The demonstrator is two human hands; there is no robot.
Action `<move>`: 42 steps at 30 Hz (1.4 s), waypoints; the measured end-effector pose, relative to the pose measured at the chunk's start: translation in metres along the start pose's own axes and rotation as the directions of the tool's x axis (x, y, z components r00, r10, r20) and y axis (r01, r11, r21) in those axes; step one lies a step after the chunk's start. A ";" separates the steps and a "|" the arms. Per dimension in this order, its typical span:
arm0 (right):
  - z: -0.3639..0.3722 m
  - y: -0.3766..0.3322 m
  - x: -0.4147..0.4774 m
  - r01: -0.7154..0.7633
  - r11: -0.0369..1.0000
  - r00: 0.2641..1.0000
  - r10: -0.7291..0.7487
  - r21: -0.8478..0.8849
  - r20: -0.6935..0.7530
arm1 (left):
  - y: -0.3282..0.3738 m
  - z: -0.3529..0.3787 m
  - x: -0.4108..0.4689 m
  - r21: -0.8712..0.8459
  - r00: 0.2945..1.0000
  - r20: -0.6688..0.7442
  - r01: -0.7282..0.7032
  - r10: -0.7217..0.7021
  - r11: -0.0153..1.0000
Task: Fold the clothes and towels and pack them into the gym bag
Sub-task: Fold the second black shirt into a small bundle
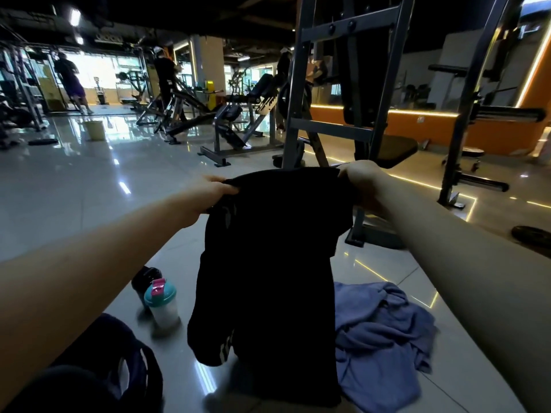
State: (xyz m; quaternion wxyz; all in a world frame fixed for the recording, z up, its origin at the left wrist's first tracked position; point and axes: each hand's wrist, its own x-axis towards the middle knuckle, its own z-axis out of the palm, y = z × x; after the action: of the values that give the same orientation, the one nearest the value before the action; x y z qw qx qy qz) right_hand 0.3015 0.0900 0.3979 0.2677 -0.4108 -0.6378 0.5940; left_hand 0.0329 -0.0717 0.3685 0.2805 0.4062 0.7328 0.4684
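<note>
Head view, black garment (268, 263) pinched at its top corners, left hand (208, 195) and right hand (360, 178) both curled on the cloth, hanging between and below them: likely light, limp, floppy, best kept gripped at those corners.
</note>
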 end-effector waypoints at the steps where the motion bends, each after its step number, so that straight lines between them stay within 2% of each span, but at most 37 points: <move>1: 0.002 0.002 0.004 -0.015 0.999 0.998 0.016 0.031 -0.052 | -0.004 0.001 0.002 0.030 1.000 -0.008 -0.010 0.010 0.999; 4: 0.005 0.003 0.009 0.003 0.989 0.988 0.021 0.151 -0.155 | -0.015 0.008 0.003 0.238 0.989 -0.063 -0.116 0.134 0.964; 6: 0.004 0.002 0.011 0.024 0.985 0.984 0.007 0.171 -0.178 | -0.025 0.012 0.004 0.485 0.972 -0.030 -0.188 0.231 0.854; 8: 0.004 0.005 0.019 0.040 0.992 0.976 -0.013 0.121 -0.217 | -0.037 0.015 0.002 0.728 0.985 0.087 -0.165 0.148 0.665; 9: 0.004 0.009 0.023 0.037 0.997 0.969 -0.019 0.066 -0.246 | -0.042 0.016 -0.001 0.816 0.989 0.130 -0.144 0.065 0.560; 10: 0.003 0.015 0.027 0.027 0.999 0.960 -0.032 -0.023 -0.279 | -0.048 0.016 -0.003 0.857 0.991 0.128 -0.123 0.025 0.500; 11: 0.001 0.022 0.031 0.010 0.989 0.956 -0.052 -0.146 -0.290 | -0.052 0.015 -0.003 0.855 0.995 0.099 -0.102 0.034 0.508; 12: -0.004 0.031 0.036 -0.016 0.957 0.961 -0.065 -0.289 -0.267 | -0.054 0.012 -0.003 0.776 0.998 0.039 -0.060 0.047 0.628; 13: -0.010 0.039 0.038 -0.043 0.901 0.976 -0.055 -0.431 -0.211 | -0.054 0.009 -0.002 0.611 0.999 -0.029 -0.016 0.042 0.792; 14: -0.016 0.047 0.037 -0.056 0.830 0.991 -0.021 -0.554 -0.132 | -0.053 0.008 -0.002 0.411 0.997 -0.067 0.004 0.026 0.912; 15: -0.021 0.056 0.035 -0.052 0.758 0.999 0.031 -0.650 -0.044 | -0.050 0.008 -0.002 0.215 0.998 -0.070 0.022 -0.007 0.976; 16: -0.025 0.066 0.033 -0.033 0.687 0.995 0.089 -0.726 0.039 | -0.046 0.009 -0.003 0.088 0.999 -0.049 0.024 -0.020 0.996; 17: -0.026 0.074 0.030 -0.002 0.612 0.984 0.141 -0.791 0.106 | -0.041 0.011 -0.003 0.032 1.000 -0.023 0.010 -0.009 0.999; 19: -0.018 0.084 0.025 0.037 0.488 0.955 0.241 -0.872 0.175 | -0.030 0.019 -0.007 0.048 0.999 0.000 -0.042 0.042 0.998; 20: -0.010 0.087 0.021 0.040 0.479 0.939 0.282 -0.877 0.197 | -0.024 0.023 -0.008 0.066 0.998 0.011 -0.064 0.064 0.996; 23: 0.024 0.081 0.012 0.057 0.630 0.898 0.307 -0.775 0.316 | -0.007 0.038 -0.013 0.078 0.990 0.080 -0.123 0.117 0.989; 25: 0.051 0.072 0.004 0.116 0.733 0.879 0.238 -0.670 0.413 | 0.005 0.045 -0.018 0.078 0.979 0.128 -0.169 0.159 0.982; 27: 0.079 0.069 -0.002 0.198 0.764 0.868 0.153 -0.614 0.472 | 0.015 0.048 -0.022 0.080 0.968 0.153 -0.213 0.199 0.974; 29: 0.102 0.073 -0.004 0.269 0.738 0.892 0.050 -0.618 0.449 | 0.020 0.045 -0.025 0.083 0.964 0.141 -0.239 0.226 0.967; 31: 0.111 0.076 -0.003 0.279 0.717 0.926 -0.025 -0.639 0.376 | 0.020 0.036 -0.026 0.106 0.967 0.095 -0.248 0.238 0.963; 32: 0.107 0.075 -0.002 0.256 0.737 0.935 -0.025 -0.626 0.353 | 0.017 0.028 -0.027 0.128 0.965 0.090 -0.257 0.247 0.958; 34: 0.089 0.066 -0.003 0.194 0.792 0.941 0.016 -0.579 0.338 | 0.010 0.011 -0.030 0.235 0.959 0.181 -0.255 0.216 0.938; 35: 0.077 0.061 -0.004 0.166 0.808 0.941 0.041 -0.565 0.335 | 0.006 0.005 -0.032 0.370 0.956 0.245 -0.245 0.160 0.896; 36: 0.066 0.056 -0.004 0.145 0.823 0.943 0.053 -0.549 0.328 | -0.001 0.001 -0.034 0.557 0.955 0.275 -0.249 0.107 0.793; 37: 0.056 0.050 -0.004 0.132 0.831 0.947 0.056 -0.541 0.316 | -0.009 -0.002 -0.034 0.725 0.962 0.262 -0.248 0.075 0.643; 38: 0.048 0.046 -0.003 0.124 0.832 0.953 0.051 -0.541 0.298 | -0.018 -0.003 -0.033 0.832 0.971 0.232 -0.231 0.063 0.504; 39: 0.041 0.042 -0.004 0.121 0.834 0.959 0.042 -0.539 0.281 | -0.027 -0.004 -0.031 0.883 0.977 0.204 -0.210 0.061 0.420; 40: 0.036 0.039 -0.005 0.114 0.845 0.963 0.036 -0.522 0.268 | -0.034 -0.005 -0.029 0.898 0.982 0.179 -0.187 0.060 0.399; 42: 0.027 0.034 -0.009 0.101 0.883 0.962 0.031 -0.459 0.272 | -0.044 -0.008 -0.026 0.889 0.991 0.121 -0.133 0.056 0.437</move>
State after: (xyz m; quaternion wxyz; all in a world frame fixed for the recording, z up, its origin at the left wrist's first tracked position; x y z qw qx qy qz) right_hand 0.2911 0.0665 0.3622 0.0813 -0.3663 -0.8002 0.4678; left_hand 0.0249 -0.1077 0.3325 0.0238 0.5502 0.8346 0.0111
